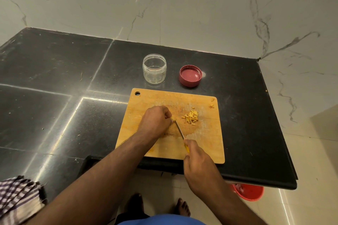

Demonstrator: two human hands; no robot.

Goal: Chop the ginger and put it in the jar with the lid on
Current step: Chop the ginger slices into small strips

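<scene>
Right hand [198, 162] grips yellow-handled knife [180, 132]; left hand [155, 121] pinches ginger piece on scuffed wooden board [206, 144]. Chopped slivers [191, 117] nearby.

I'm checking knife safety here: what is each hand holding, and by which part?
The right hand grips the knife by its yellow handle. The left hand pinches a small ginger piece at the blade, mostly hidden under its fingertips.

home kitchen | black stone counter [54, 78] | marble-look wall [201, 5]
</scene>
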